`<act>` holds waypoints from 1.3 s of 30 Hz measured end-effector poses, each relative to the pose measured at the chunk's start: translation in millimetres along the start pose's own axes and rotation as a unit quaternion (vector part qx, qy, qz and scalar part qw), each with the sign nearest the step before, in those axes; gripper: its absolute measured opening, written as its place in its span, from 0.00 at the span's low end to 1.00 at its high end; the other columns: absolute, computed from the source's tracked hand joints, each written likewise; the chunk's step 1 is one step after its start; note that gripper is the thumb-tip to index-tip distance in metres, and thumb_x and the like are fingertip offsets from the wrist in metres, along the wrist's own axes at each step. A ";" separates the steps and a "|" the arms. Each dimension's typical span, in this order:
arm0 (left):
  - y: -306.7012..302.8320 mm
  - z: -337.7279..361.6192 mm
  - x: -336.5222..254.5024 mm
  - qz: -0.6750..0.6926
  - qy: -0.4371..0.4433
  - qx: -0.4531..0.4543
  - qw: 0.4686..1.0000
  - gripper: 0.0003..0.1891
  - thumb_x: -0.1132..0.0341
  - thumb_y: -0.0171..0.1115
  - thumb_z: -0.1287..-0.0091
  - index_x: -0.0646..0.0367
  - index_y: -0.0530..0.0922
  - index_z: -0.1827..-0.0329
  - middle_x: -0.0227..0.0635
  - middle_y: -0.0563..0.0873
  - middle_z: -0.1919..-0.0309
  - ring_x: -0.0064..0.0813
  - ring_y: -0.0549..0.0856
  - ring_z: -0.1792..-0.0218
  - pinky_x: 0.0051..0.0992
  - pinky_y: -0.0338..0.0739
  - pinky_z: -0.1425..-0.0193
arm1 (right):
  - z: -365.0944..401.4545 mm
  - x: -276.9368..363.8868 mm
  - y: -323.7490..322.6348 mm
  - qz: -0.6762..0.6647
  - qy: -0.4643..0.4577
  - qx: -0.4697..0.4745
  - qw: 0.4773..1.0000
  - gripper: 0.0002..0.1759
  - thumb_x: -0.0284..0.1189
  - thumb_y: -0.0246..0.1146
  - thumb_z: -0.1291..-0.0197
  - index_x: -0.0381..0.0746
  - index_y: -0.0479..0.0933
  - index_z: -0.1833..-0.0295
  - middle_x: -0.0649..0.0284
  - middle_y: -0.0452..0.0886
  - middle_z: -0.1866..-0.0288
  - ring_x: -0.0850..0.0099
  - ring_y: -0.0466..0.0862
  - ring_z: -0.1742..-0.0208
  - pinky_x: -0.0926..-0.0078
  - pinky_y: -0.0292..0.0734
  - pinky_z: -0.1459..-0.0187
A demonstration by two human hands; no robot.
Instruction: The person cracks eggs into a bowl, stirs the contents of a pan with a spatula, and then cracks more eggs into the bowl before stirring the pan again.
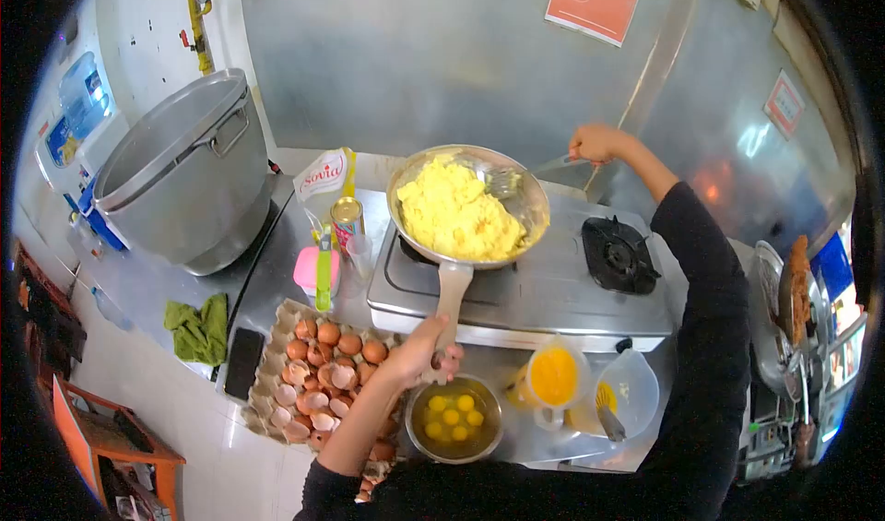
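My left hand point(426, 353) is wrapped round the pale handle of a frying pan point(535, 209) on the left burner of the steel stove point(516, 301). Yellow scrambled eggs point(454, 209) are heaped in the pan. At the upper right, my right hand point(597, 145) grips the handle of a spatula point(505, 183), whose slotted head rests inside the pan at its right side. Below the pan handle, a metal bowl point(415, 435) holds several raw yolks. To its right stands a jug of beaten egg point(554, 376).
An egg tray point(262, 394) with eggs and broken shells lies at lower left. Nearby are a phone point(244, 362), green cloth point(197, 329), pink container point(316, 270), can point(348, 217) and large pot point(184, 184). A clear jug point(636, 394) stands at lower right; the right burner point(619, 255) is bare.
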State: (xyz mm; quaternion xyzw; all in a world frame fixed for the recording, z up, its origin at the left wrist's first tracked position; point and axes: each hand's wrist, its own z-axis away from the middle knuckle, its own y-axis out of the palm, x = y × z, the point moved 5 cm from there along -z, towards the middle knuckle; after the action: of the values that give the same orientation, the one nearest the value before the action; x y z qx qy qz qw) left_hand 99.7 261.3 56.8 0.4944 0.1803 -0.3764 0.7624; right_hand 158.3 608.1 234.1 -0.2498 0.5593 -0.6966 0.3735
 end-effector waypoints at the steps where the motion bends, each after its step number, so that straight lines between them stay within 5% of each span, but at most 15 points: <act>1: -2.2 1.3 1.0 -0.001 -0.012 0.016 1.000 0.12 0.52 0.37 0.37 0.46 0.55 0.58 0.26 0.64 0.82 0.18 0.65 0.85 0.22 0.68 0.78 | -14.0 -9.2 9.0 -0.022 -0.022 0.004 1.000 0.11 0.32 0.51 0.51 0.39 0.75 0.66 0.64 0.74 0.83 0.75 0.73 0.83 0.74 0.67 0.80; 4: -7.2 4.9 -1.8 -0.016 -0.029 0.046 0.998 0.13 0.51 0.38 0.37 0.45 0.55 0.55 0.26 0.63 0.82 0.19 0.65 0.84 0.22 0.68 0.77 | -51.9 -33.6 32.1 -0.095 -0.055 0.013 0.994 0.11 0.34 0.52 0.50 0.39 0.74 0.68 0.61 0.76 0.79 0.71 0.74 0.81 0.72 0.67 0.78; 7: -6.8 11.3 -11.1 -0.034 -0.034 0.054 0.997 0.13 0.51 0.39 0.37 0.46 0.55 0.55 0.27 0.64 0.81 0.19 0.65 0.83 0.22 0.68 0.77 | -62.9 -17.0 50.2 -0.063 -0.268 -0.177 0.945 0.11 0.36 0.53 0.50 0.41 0.74 0.68 0.58 0.75 0.79 0.66 0.73 0.82 0.71 0.66 0.77; 13: -16.4 8.0 -9.2 0.001 -0.042 0.057 0.997 0.12 0.51 0.39 0.37 0.46 0.56 0.59 0.27 0.64 0.82 0.18 0.65 0.85 0.21 0.66 0.80 | -12.3 35.3 37.3 0.019 -0.206 -0.129 0.970 0.12 0.39 0.54 0.50 0.50 0.73 0.60 0.56 0.75 0.75 0.59 0.75 0.71 0.62 0.68 0.74; 21: -13.4 6.1 -4.2 0.046 -0.003 0.033 0.998 0.11 0.53 0.40 0.38 0.47 0.57 0.62 0.26 0.64 0.84 0.17 0.63 0.88 0.20 0.64 0.82 | 128.3 62.9 79.5 0.235 -0.250 -0.176 0.923 0.31 0.22 0.48 0.54 0.54 0.58 0.41 0.60 0.69 0.74 0.66 0.74 0.81 0.73 0.72 0.78; 24: -11.9 5.7 -1.6 0.057 -0.011 0.015 0.998 0.11 0.53 0.40 0.38 0.48 0.57 0.63 0.25 0.63 0.85 0.17 0.62 0.88 0.21 0.63 0.82 | 178.9 91.5 82.3 0.252 -0.135 -0.149 0.947 0.29 0.22 0.50 0.56 0.51 0.62 0.43 0.59 0.69 0.74 0.66 0.75 0.77 0.73 0.73 0.76; 29: -10.4 0.4 3.6 0.025 -0.003 0.009 1.000 0.11 0.53 0.38 0.38 0.49 0.57 0.64 0.23 0.63 0.86 0.16 0.62 0.87 0.22 0.64 0.81 | 225.9 113.5 20.5 0.156 -0.088 -0.137 0.974 0.27 0.20 0.52 0.60 0.49 0.68 0.49 0.57 0.73 0.75 0.60 0.75 0.75 0.66 0.71 0.72; 32: -6.9 -0.3 3.1 0.010 0.014 0.016 1.000 0.10 0.53 0.38 0.38 0.49 0.57 0.65 0.23 0.63 0.85 0.16 0.63 0.87 0.22 0.65 0.80 | 229.2 133.2 33.2 0.141 -0.114 -0.079 0.980 0.25 0.20 0.51 0.60 0.44 0.70 0.51 0.57 0.73 0.75 0.61 0.75 0.71 0.64 0.69 0.70; 36: -2.3 -4.0 8.0 -0.008 0.031 0.023 0.999 0.09 0.55 0.37 0.38 0.48 0.56 0.63 0.23 0.64 0.84 0.15 0.63 0.87 0.21 0.65 0.80 | 161.1 158.0 86.5 0.063 -0.159 -0.162 0.972 0.17 0.20 0.48 0.58 0.33 0.73 0.58 0.52 0.73 0.75 0.59 0.75 0.68 0.64 0.70 0.67; 38: -3.1 -6.1 6.6 -0.011 0.038 0.027 0.999 0.09 0.55 0.37 0.38 0.48 0.55 0.63 0.23 0.64 0.84 0.15 0.63 0.87 0.21 0.66 0.80 | 105.9 148.6 88.0 0.123 -0.071 -0.142 0.980 0.18 0.20 0.47 0.57 0.35 0.73 0.57 0.51 0.75 0.71 0.59 0.76 0.65 0.65 0.70 0.65; 39: -4.4 -6.1 8.2 -0.014 0.040 0.028 0.999 0.09 0.55 0.37 0.38 0.48 0.55 0.63 0.23 0.64 0.84 0.15 0.63 0.87 0.20 0.66 0.80 | 88.7 133.4 80.0 0.108 -0.110 -0.174 0.973 0.19 0.20 0.47 0.58 0.37 0.74 0.57 0.52 0.76 0.70 0.59 0.76 0.65 0.65 0.71 0.66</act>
State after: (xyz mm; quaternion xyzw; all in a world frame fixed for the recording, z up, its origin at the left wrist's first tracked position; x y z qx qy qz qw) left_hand 102.3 262.5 46.0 0.5280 0.2069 -0.3720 0.7349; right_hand 166.0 441.3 169.7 -0.3240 0.6512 -0.5124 0.4566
